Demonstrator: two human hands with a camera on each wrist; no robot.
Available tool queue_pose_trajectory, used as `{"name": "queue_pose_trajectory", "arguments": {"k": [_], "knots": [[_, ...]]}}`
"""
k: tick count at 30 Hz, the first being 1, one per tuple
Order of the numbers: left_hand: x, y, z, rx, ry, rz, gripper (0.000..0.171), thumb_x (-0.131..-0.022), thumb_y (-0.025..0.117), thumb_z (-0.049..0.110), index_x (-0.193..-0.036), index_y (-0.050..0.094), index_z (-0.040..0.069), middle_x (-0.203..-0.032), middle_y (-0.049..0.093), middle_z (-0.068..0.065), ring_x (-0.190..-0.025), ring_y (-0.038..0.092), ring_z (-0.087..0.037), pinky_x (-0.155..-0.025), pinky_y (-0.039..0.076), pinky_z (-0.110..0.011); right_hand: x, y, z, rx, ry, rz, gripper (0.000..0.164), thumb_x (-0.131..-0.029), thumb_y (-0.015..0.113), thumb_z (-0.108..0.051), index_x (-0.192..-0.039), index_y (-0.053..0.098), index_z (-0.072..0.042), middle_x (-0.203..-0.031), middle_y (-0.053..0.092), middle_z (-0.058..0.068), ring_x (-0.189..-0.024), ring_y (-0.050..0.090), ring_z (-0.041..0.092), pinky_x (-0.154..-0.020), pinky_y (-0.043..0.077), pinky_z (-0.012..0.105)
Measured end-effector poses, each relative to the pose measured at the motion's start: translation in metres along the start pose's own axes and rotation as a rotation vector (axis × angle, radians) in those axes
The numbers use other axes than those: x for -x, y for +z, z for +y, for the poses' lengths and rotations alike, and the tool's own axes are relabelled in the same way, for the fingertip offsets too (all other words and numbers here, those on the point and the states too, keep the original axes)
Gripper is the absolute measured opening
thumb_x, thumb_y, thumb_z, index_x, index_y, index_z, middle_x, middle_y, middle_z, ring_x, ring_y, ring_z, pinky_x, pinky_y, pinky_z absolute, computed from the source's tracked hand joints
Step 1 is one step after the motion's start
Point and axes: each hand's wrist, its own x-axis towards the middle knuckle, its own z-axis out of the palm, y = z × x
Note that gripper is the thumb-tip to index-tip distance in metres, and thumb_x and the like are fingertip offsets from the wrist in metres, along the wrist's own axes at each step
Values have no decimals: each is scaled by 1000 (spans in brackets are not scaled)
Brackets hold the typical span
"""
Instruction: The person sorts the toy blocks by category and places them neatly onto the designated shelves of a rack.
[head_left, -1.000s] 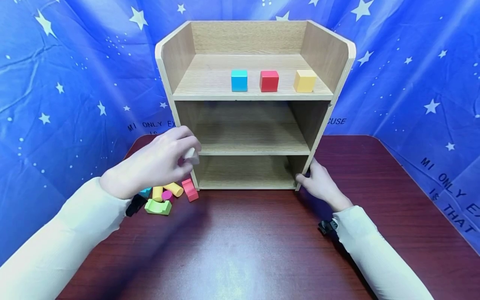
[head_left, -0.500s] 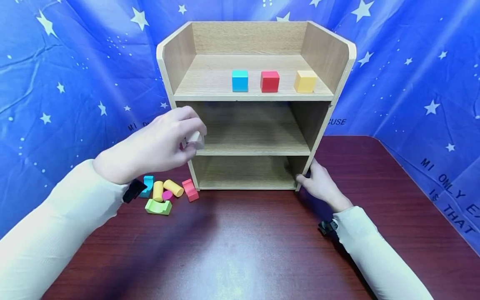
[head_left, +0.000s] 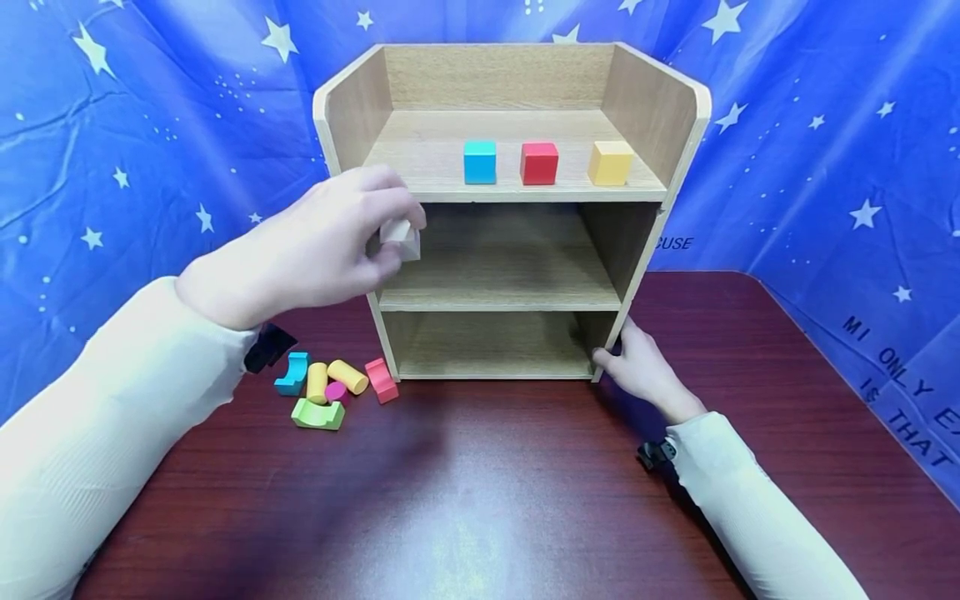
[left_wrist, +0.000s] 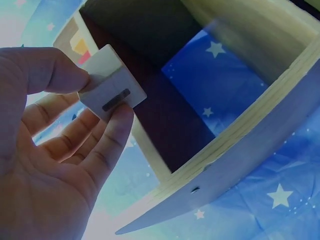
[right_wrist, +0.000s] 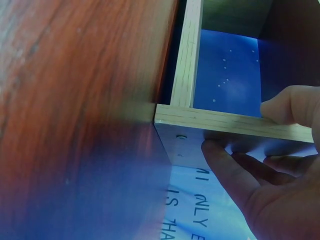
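Note:
My left hand [head_left: 315, 237] pinches a white block [head_left: 403, 239] between thumb and fingers, in front of the left side of a wooden shelf unit [head_left: 506, 197], just below top-shelf height. In the left wrist view the block [left_wrist: 112, 82] shows flat faces and a short dark mark. Low on the unit's right side panel, my right hand [head_left: 647, 373] grips the edge; the right wrist view has the thumb inside and the fingers [right_wrist: 235, 175] against the outer face. Along the top shelf's front stand a blue cube [head_left: 480, 162], a red cube [head_left: 539, 163] and a yellow cube [head_left: 611, 163].
Left of the unit's base, loose blocks lie on the dark red table [head_left: 480, 483]: yellow cylinders [head_left: 317, 383], a magenta piece [head_left: 336, 392], a green arch block [head_left: 318, 414], a blue arch block [head_left: 293, 373] and a red arch block [head_left: 382, 381]. A blue starry cloth [head_left: 825, 167] hangs behind.
My left hand has risen with the white block from near the lower shelves towards the top shelf, also shifting slightly right. The right hand keeps its place on the side panel.

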Motion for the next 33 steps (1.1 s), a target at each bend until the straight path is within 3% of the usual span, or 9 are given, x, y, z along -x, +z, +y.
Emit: {"name": "queue_pose_trajectory", "arguments": {"k": [11, 19, 27, 33], "knots": [[-24, -15, -6, -5, 1, 28, 22, -78, 52, -5, -96, 64, 3, -93, 56, -8, -75, 47, -20, -68, 37, -32, -1, 1, 0, -4, -4, -1, 37, -82, 61, -11, -114, 47, -2, -91, 63, 15, -94, 58, 31, -83, 44, 45], [-36, -25, -9, -20, -80, -21, 27, -82, 50, -4, -104, 65, 3, -105, 59, -12, -85, 54, -26, -75, 44, -39, 0, -1, -1, -4, 8, -8, 36, -83, 61, -11, -114, 46, -1, -89, 63, 14, -90, 58, 33, -80, 44, 44], [-46, -24, -13, -41, -156, -74, 32, -86, 46, -3, -112, 65, 2, -111, 58, -14, -89, 49, -28, -78, 40, -41, 0, 0, 1, -5, 10, -15, 35, -84, 61, -12, -114, 46, -1, -89, 62, 14, -88, 58, 31, -79, 44, 43], [-54, -20, -21, -42, -127, -60, 33, -83, 42, -6, -106, 65, -2, -105, 60, -15, -92, 49, -28, -81, 39, -40, 0, 0, 0, -1, 7, -11, 33, -83, 61, -12, -112, 47, -1, -88, 62, 13, -85, 57, 29, -77, 44, 42]]}}
